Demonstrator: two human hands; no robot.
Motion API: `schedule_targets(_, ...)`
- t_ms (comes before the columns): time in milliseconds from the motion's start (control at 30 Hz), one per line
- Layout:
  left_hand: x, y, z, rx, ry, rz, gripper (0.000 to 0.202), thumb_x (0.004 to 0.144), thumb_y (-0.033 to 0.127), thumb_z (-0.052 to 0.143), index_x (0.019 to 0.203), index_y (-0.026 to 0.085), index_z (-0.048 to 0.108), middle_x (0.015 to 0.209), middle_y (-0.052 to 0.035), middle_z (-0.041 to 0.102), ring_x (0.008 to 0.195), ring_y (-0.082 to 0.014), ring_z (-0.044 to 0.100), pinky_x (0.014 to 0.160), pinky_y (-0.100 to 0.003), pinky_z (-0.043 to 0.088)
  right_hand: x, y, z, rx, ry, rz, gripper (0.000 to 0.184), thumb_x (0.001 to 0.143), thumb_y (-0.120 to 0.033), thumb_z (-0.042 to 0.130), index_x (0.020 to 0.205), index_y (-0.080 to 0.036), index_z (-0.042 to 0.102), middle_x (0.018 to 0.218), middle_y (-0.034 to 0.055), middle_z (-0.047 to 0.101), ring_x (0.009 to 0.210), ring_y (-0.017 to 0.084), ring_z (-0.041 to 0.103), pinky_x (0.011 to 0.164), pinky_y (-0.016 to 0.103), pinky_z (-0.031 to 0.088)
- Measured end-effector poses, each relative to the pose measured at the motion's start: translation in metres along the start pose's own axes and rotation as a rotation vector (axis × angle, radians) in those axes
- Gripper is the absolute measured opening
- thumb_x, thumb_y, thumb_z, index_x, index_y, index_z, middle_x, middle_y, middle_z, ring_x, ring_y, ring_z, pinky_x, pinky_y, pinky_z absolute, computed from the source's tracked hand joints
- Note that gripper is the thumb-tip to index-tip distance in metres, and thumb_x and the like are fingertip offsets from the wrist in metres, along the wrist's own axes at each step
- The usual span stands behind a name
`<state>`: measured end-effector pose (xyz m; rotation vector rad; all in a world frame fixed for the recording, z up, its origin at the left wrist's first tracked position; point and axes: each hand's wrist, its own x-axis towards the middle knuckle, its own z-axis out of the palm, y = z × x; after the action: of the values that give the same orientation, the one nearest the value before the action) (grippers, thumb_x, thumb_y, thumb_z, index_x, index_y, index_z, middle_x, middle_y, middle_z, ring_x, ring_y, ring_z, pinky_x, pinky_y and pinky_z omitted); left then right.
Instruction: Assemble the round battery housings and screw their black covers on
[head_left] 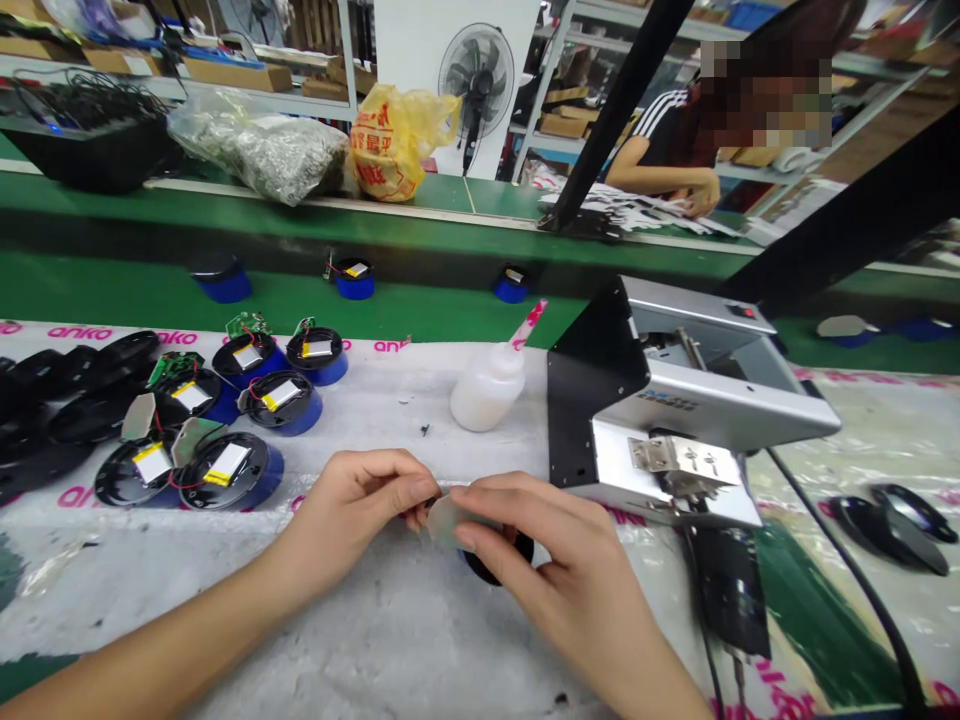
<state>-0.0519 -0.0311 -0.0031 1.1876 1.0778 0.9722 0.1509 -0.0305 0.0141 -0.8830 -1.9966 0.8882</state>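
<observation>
The left hand [352, 520] and right hand [544, 575] pinch a translucent film piece [445, 522] between their fingers, just above a round black casing [499, 562] partly hidden by the right hand on the desk [360, 640]. A white squeeze bottle [487, 388] stands beyond them, with open casings holding wired batteries [281, 400] to the left.

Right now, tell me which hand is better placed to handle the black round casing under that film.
Right, probably: the right hand sits directly over the black round casing and holds the translucent film piece, while the left hand only pinches that film's far edge.
</observation>
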Motion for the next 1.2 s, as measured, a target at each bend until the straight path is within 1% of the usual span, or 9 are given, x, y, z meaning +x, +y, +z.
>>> schedule_targets(200,-0.003,0.006,0.005,0.123,0.091,0.015,0.015,0.083,0.024,0.067,0.071,0.020,0.074,0.066,0.0019,0.068,0.062,-0.0123,0.061,0.061,-0.023,0.049,0.004,0.002,0.002,-0.055,0.030,0.013,0.024,0.090,-0.010,0.068,0.108,-0.025,0.071,0.096,-0.0025,0.073,0.084,0.011,0.070,0.077,0.017,0.058)
schedule_targets(367,0.000,0.008,0.009,-0.131,-0.003,-0.096,0.007,0.080,0.025,0.073,0.082,0.021,0.078,0.071,0.0013,0.071,0.064,-0.0119,0.061,0.063,-0.023,0.051,-0.004,0.000,-0.002,-0.290,0.064,-0.062,0.019,0.095,-0.022,0.065,0.114,-0.020,0.068,0.111,0.0060,0.070,0.094,0.018,0.070,0.082,0.025,0.062)
schedule_targets(533,-0.002,0.017,0.014,-0.098,-0.089,-0.063,0.007,0.079,0.027,0.074,0.082,0.022,0.079,0.079,-0.0005,0.069,0.071,-0.0137,0.061,0.070,-0.027,0.052,-0.021,-0.001,-0.012,-0.624,0.029,-0.191,0.036,0.100,-0.024,0.054,0.136,-0.020,0.054,0.124,0.0120,0.066,0.102,0.025,0.070,0.082,0.035,0.064)
schedule_targets(633,-0.003,0.017,0.012,0.158,-0.118,-0.049,0.043,0.067,0.024,0.083,0.109,0.029,0.075,0.108,-0.0012,0.063,0.071,-0.0122,0.059,0.069,-0.028,0.053,-0.026,0.000,-0.018,-0.562,0.002,-0.142,0.039,0.098,-0.018,0.054,0.136,-0.021,0.051,0.127,0.0107,0.064,0.107,0.023,0.069,0.087,0.031,0.062)
schedule_targets(767,0.005,0.002,0.019,0.331,-0.213,-0.105,0.093,0.059,0.023,0.088,0.142,0.037,0.049,0.145,-0.0052,0.044,0.064,-0.0086,0.059,0.057,-0.025,0.053,-0.027,-0.001,-0.021,-0.408,0.029,-0.057,0.038,0.092,-0.016,0.060,0.128,-0.024,0.056,0.120,0.0067,0.066,0.105,0.019,0.068,0.091,0.027,0.058)
schedule_targets(833,0.010,-0.006,0.027,0.234,-0.302,-0.124,0.085,0.063,0.023,0.084,0.141,0.034,0.050,0.140,-0.0061,0.052,0.059,-0.0084,0.060,0.051,-0.024,0.052,-0.030,0.000,-0.021,-0.363,0.060,-0.019,0.036,0.090,-0.019,0.062,0.125,-0.025,0.057,0.118,0.0056,0.067,0.105,0.020,0.067,0.093,0.028,0.057)
schedule_targets(933,0.015,-0.012,0.036,0.048,-0.382,-0.213,0.065,0.071,0.019,0.075,0.132,0.031,0.056,0.106,-0.0016,0.068,0.053,-0.0092,0.059,0.046,-0.022,0.051,-0.043,0.002,-0.018,-0.299,0.121,0.083,0.033,0.090,-0.023,0.064,0.122,-0.027,0.058,0.114,0.0041,0.068,0.103,0.020,0.067,0.091,0.029,0.057)
schedule_targets(1033,0.015,-0.014,0.038,-0.099,-0.401,-0.306,0.068,0.070,0.014,0.073,0.133,0.030,0.053,0.084,0.0027,0.067,0.058,-0.0129,0.064,0.052,-0.024,0.055,-0.060,0.005,-0.011,-0.247,0.192,0.235,0.030,0.092,-0.025,0.062,0.121,-0.030,0.058,0.114,0.0033,0.069,0.104,0.021,0.068,0.090,0.031,0.058)
schedule_targets(1200,0.015,-0.016,0.035,-0.218,-0.461,-0.299,0.069,0.069,0.008,0.074,0.132,0.029,0.055,0.091,0.0016,0.071,0.071,-0.0126,0.067,0.065,-0.024,0.056,-0.078,0.007,0.005,-0.131,0.380,0.405,0.029,0.094,-0.032,0.063,0.122,-0.032,0.058,0.116,0.0029,0.071,0.108,0.020,0.068,0.095,0.032,0.057)
